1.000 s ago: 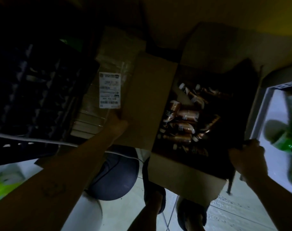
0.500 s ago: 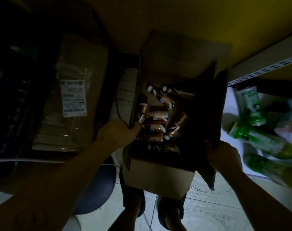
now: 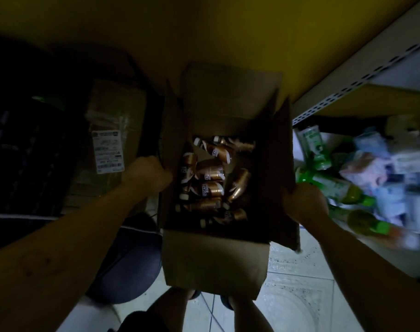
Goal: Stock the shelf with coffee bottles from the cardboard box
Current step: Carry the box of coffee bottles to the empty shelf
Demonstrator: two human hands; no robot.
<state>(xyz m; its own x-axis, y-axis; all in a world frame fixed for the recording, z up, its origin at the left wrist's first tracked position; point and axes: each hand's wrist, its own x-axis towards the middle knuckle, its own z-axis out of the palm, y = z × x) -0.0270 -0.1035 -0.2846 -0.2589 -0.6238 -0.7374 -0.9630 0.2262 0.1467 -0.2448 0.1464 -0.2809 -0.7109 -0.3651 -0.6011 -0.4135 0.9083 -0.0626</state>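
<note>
Where cardboard box [image 3: 216,259] shadows, coffee bottles [image 3: 210,172] indistinct

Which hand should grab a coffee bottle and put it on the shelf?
Probably the right hand: it grips the right flap of the cardboard box, next to the shelf. The left hand grips the left flap, on the far side. The coffee bottles lie between both hands.

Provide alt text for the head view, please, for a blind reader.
The left hand and right hand grip the sides of an open cardboard box of jumbled copper-coloured coffee bottles. A shelf with green bottles stands right, a labelled carton left.
</note>
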